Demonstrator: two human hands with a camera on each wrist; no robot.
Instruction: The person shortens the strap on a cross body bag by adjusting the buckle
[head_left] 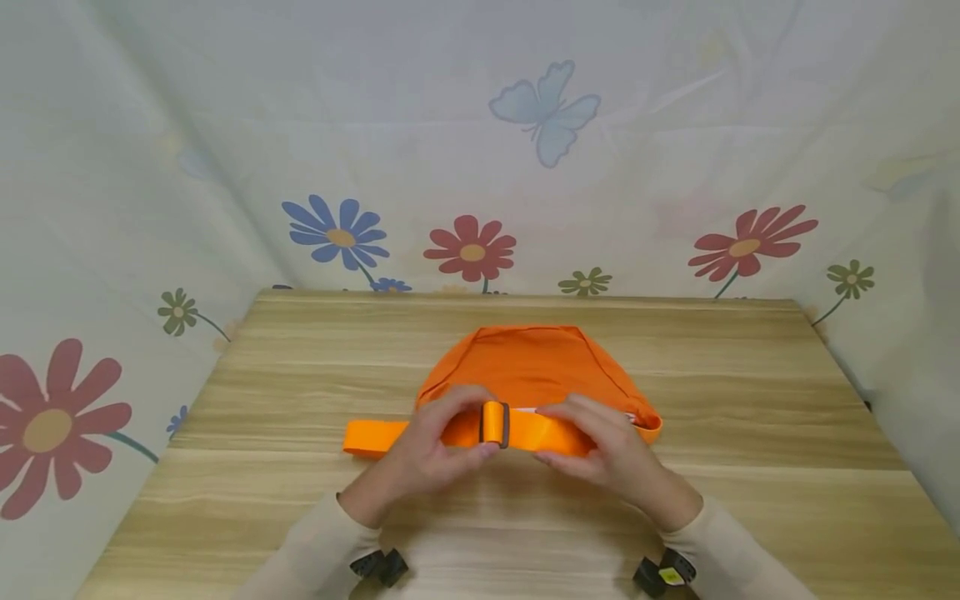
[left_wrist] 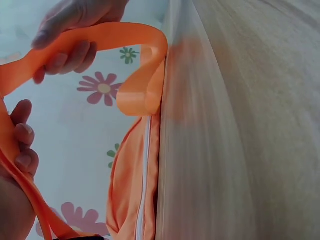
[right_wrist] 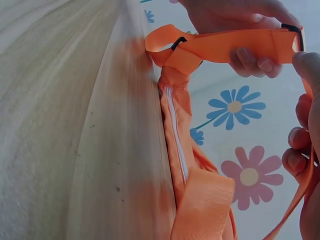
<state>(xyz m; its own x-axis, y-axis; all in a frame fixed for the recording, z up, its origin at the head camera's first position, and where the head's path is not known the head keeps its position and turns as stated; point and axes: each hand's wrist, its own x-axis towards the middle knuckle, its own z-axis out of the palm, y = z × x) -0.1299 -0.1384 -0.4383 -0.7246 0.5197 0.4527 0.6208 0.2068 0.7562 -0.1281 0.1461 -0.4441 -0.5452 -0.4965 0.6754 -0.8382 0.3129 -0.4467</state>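
An orange waist bag [head_left: 528,362] lies on the table, its white zipper [right_wrist: 176,132] along the near edge in the right wrist view. In front of it an orange strap [head_left: 551,435] is held between both hands, raised off the tabletop. My left hand [head_left: 429,446] pinches the strap right beside a black slider buckle [head_left: 505,425], thumb below and fingers above. My right hand [head_left: 613,442] pinches the strap a short way to the right. A second black buckle [right_wrist: 178,43] sits on the strap near the bag's end in the right wrist view.
The wood-grain table [head_left: 262,358] has a flower-printed curtain [head_left: 622,208] behind it and at both sides. A strap loop [head_left: 367,437] sticks out past the left hand. Small black devices [head_left: 378,567] sit at both wrists.
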